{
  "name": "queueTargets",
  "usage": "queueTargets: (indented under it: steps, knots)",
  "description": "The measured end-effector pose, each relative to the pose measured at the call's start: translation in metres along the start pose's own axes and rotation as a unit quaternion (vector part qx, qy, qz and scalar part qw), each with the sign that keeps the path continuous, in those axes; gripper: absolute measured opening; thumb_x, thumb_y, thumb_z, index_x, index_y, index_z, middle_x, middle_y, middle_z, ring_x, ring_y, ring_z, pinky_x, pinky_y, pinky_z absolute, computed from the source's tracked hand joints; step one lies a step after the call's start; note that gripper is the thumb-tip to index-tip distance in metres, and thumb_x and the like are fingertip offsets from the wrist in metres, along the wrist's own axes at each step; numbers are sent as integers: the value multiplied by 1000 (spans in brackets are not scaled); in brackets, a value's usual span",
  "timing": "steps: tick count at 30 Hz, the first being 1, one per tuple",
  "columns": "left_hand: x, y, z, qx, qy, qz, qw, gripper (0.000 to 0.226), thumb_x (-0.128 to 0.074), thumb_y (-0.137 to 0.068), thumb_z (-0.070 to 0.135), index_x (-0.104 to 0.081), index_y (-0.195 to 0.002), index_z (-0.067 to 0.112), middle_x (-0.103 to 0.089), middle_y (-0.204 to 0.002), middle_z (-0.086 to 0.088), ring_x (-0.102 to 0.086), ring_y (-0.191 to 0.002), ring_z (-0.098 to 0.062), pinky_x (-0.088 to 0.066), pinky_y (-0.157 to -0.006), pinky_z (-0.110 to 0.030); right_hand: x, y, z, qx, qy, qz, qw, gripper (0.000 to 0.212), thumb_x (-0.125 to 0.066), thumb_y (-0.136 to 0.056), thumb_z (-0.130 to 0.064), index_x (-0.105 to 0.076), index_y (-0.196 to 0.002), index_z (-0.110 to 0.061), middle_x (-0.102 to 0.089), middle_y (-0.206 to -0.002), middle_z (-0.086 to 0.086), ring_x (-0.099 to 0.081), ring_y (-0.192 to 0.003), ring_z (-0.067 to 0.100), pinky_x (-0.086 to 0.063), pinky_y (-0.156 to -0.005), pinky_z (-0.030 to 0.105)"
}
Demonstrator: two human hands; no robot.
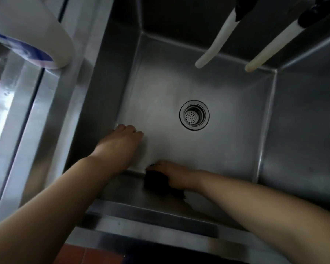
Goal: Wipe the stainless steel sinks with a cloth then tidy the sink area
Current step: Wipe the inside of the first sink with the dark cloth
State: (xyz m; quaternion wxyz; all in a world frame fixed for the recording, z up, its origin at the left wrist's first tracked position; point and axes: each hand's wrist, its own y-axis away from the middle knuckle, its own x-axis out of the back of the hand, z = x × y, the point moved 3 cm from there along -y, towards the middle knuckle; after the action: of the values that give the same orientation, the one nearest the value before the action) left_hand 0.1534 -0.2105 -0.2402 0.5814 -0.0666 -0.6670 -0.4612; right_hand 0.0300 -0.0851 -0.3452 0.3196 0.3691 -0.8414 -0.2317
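A deep stainless steel sink [208, 88] fills the view, with a round strainer drain [194, 115] in its floor. My right hand [174, 174] grips a dark cloth [155, 180] and holds it against the near wall where it meets the sink floor. My left hand [120, 145] lies on the sink floor at the near left corner, its fingers bent under and mostly hidden. I cannot make out anything in it.
Two white hoses [217, 42] [271, 46] with dark fittings hang over the sink's back. A white container with a blue label [32, 35] stands on the steel ledge at the left. A second steel basin [6, 96] lies further left. Red floor tiles [88, 254] show below the front rim.
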Motion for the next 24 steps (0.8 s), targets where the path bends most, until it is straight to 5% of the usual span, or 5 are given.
queueTargets:
  steps: [5, 11, 20, 24]
  knots:
    - [15, 24, 0, 8, 8, -17, 1000, 47, -45, -87, 7, -42, -132, 19, -48, -125, -4, -51, -112, -24, -49, -90, -37, 13, 8, -31, -86, -190, 10, 978, 51, -53, -87, 3, -51, -132, -21, -54, -133, 2, -49, -123, 15, -34, -108, 26]
    - [35, 52, 1, -6, 11, -18, 1000, 44, -43, -90, 10, -42, -132, 22, -51, -123, -2, -51, -113, -24, -46, -90, -36, 43, 66, -66, -104, -286, 157, 940, 67, -45, -74, 23, -53, -129, -16, -58, -115, -2, -53, -110, 8, -35, -87, 0]
    - [78, 103, 19, -1, 20, 3, 1000, 40, -39, -95, 17, -40, -135, 22, -52, -125, -3, -52, -114, -25, -43, -91, -36, 78, 159, -106, -125, -308, 402, 853, 65, -42, -76, 23, -61, -115, -26, -63, -110, -7, -57, -110, 7, -41, -91, 11]
    - [91, 120, 42, 15, 45, 3, 999, 38, -38, -97, 23, -40, -135, 21, -52, -129, -3, -51, -117, -24, -44, -95, -36, 79, 182, -133, -97, -282, 444, 845, 66, -43, -73, 22, -61, -120, -21, -61, -113, -6, -56, -108, 3, -43, -95, 16]
